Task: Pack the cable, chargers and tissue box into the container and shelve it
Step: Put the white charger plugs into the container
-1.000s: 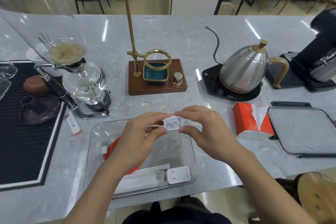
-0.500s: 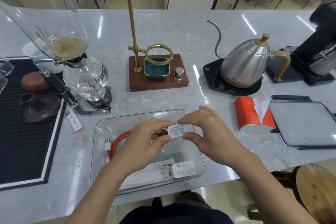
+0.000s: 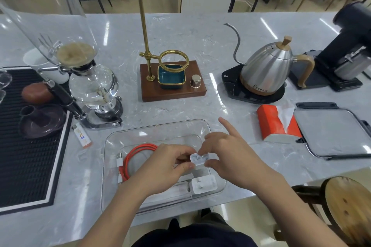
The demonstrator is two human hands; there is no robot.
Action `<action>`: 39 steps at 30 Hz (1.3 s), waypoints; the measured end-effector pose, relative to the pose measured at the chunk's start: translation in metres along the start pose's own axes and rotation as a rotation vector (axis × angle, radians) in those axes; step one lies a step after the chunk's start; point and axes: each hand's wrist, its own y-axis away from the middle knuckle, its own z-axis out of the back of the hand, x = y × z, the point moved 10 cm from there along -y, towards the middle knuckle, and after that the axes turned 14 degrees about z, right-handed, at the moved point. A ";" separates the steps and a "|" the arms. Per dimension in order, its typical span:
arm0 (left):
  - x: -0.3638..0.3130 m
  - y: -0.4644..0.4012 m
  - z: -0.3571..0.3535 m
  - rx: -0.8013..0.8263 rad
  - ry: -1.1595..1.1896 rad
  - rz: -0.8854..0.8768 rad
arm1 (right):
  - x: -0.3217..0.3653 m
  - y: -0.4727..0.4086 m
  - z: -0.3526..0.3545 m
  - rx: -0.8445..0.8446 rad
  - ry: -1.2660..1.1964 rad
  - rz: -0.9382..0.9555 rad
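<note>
Both the left hand (image 3: pixel 168 163) and right hand (image 3: pixel 226 156) pinch 1 white charger (image 3: pixel 199 159) low over the clear container (image 3: pixel 112 166), apparently to set it inside.

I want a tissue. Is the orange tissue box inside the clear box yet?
No, the orange tissue box lies on the counter, to the right of the clear box and apart from it.
</note>
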 end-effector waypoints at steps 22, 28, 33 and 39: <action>0.013 -0.006 -0.015 0.011 -0.220 0.034 | -0.003 0.002 -0.016 0.025 -0.075 -0.001; 0.009 -0.005 -0.019 0.021 -0.300 0.006 | -0.001 0.005 -0.020 0.042 -0.079 -0.007; 0.009 -0.003 -0.021 0.053 -0.295 0.009 | 0.000 0.007 -0.022 0.046 -0.102 -0.016; 0.013 -0.003 -0.021 0.042 -0.311 0.032 | 0.001 0.007 -0.023 0.052 -0.107 -0.017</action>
